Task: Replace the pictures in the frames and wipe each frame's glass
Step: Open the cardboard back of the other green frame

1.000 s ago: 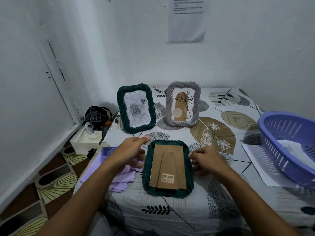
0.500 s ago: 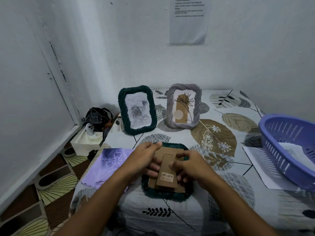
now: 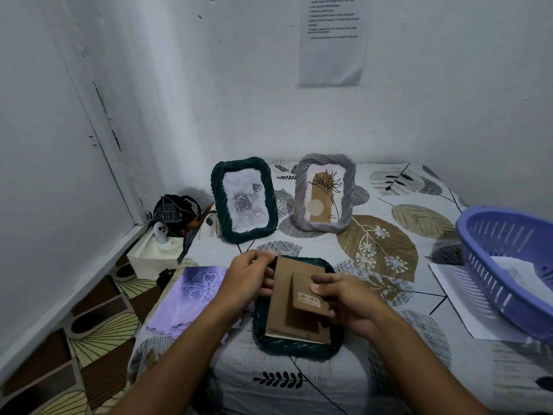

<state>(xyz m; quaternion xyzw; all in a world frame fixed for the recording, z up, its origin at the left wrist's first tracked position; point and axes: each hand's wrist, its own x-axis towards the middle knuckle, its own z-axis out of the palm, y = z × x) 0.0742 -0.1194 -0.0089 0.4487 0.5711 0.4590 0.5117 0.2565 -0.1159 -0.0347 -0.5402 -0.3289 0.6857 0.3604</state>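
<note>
1. Head view, centre: dark green frame laid face down on the patterned bedsheet, brown backing board uppermost. Placed that way, judged, to get at the back while keeping the glass underneath.
2. Left hand curled round the board's upper left edge, fingertips at the top corner; probably steadying or prising the board (whether a tab sits under the fingers cannot be told).
3. Right hand pinching the cardboard stand flap, thumb on top near the barcode label, flap raised off the board. Held up, likely, as a handle for lifting the backing out.
4. Near edge of the board appears slightly raised from the frame; judged an early step, the picture not yet swapped.
5. Purple cloth just beside the frame on the left, kept close for wiping.
6. Farther back: second green frame and grey frame standing upright, pictures facing forward, well apart from the hands.
7. Right edge: purple basket resting on a white sheet, holding paper.
</note>
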